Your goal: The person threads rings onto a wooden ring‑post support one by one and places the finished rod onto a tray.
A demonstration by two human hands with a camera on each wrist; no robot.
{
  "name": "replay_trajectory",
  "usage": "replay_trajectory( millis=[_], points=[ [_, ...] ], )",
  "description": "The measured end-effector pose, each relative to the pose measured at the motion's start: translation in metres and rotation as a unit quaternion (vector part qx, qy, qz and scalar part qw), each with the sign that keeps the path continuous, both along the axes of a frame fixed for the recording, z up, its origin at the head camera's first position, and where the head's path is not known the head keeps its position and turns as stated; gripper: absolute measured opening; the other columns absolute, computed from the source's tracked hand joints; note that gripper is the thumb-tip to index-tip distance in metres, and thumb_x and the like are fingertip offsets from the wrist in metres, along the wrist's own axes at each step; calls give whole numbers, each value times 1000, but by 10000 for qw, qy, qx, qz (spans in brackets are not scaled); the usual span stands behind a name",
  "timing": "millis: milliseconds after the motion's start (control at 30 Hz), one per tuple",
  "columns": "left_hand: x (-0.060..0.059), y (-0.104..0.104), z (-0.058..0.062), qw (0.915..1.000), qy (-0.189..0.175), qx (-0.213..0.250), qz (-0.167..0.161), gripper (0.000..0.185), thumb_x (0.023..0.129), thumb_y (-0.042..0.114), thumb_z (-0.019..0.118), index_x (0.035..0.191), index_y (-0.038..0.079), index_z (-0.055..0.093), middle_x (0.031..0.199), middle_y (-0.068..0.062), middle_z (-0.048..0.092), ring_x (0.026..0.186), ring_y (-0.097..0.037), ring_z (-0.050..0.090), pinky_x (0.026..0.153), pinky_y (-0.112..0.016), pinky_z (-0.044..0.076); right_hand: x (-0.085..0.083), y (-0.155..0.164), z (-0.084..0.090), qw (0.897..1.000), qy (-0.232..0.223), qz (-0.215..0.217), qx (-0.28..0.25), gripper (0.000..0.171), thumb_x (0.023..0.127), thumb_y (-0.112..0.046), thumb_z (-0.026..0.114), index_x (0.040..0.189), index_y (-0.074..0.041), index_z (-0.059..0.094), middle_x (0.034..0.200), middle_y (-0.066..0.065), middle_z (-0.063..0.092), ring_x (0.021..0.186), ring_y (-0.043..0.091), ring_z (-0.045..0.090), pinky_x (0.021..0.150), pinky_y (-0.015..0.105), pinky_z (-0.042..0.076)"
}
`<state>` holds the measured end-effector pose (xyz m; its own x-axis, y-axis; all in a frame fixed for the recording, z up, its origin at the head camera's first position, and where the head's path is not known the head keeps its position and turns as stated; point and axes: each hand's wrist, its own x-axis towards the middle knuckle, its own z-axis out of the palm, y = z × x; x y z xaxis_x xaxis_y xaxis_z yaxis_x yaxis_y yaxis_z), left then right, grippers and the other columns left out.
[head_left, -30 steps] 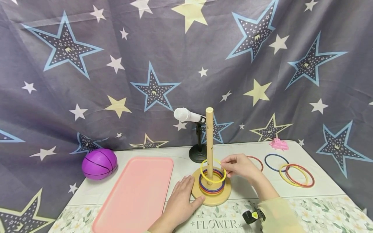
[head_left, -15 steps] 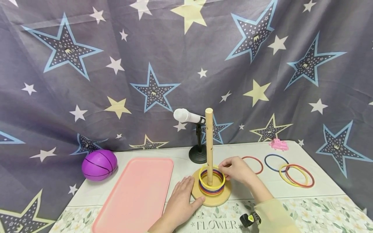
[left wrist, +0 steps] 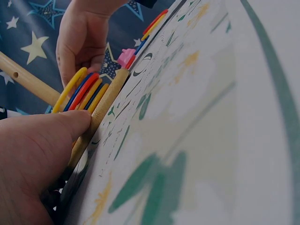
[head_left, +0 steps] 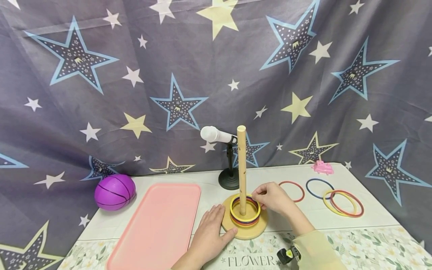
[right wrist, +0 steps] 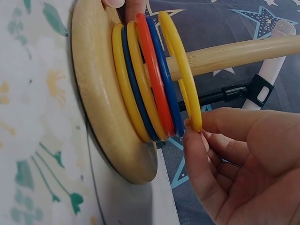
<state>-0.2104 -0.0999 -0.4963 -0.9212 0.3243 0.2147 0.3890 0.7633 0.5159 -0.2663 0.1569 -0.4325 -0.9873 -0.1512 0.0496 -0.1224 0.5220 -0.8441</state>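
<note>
Pink tray [head_left: 155, 225] sits just left of your left hand [head_left: 209, 234]. That hand lies flat, fingers straight, thumb vs. the wooden base [head_left: 244, 230], steadying it. Your right hand [head_left: 275, 198] pinches the yellow ring [head_left: 245, 210], already over the peg [head_left: 241, 168], nearly down on the stack w/ five rings. Judging by that: six threaded, approx. four loose rings [head_left: 337, 200] left, further right of your right hand.

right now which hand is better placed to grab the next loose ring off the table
Probably the right hand. It pinches the yellow ring on the peg, on the side where the loose rings lie. The left hand presses against the wooden base, steadying it.
</note>
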Motion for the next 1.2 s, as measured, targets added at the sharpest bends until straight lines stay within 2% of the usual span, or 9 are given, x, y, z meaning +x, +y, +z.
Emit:
replay_trajectory(
  millis=[500, 900, 1033, 1200],
  points=[
    [0, 0, 0, 10000, -68, 10, 34, 90, 102, 58, 73, 162, -4, 50, 168, -24, 47, 160, -41, 38, 133, -60, 24, -1, 0, -4, 9999, 31, 77, -132, 5, 99, -4, 78, 95, -1, 79, 82, 3, 75, 63, 15, 66, 61, 37, 64],
    [0, 0, -1, 10000, -82, -5, 18, 90, 102, 58, 73, 161, -5, 50, 168, -24, 47, 160, -41, 38, 133, -60, 25, -2, 1, -6, 9997, -107, 27, -209, 5, 100, -5, 78, 97, -2, 77, 78, 4, 70, 62, 15, 63, 56, 35, 62],
    [0, 0, 0, 10000, -95, 1, 16, 90, 102, 58, 73, 162, -5, 50, 168, -25, 47, 160, -41, 38, 133, -60, 25, -2, 3, -5, 9996, -169, -54, -205, 6, 101, -7, 79, 97, -3, 77, 79, 5, 69, 64, 16, 64, 58, 38, 64],
    [0, 0, 0, 10000, -55, 6, 18, 89, 102, 58, 72, 161, -5, 50, 168, -25, 47, 160, -41, 38, 133, -60, 25, -3, 11, -5, 9995, -28, -110, -287, 10, 102, -12, 80, 98, -3, 77, 77, 7, 66, 65, 18, 63, 61, 42, 64]
  ],
)
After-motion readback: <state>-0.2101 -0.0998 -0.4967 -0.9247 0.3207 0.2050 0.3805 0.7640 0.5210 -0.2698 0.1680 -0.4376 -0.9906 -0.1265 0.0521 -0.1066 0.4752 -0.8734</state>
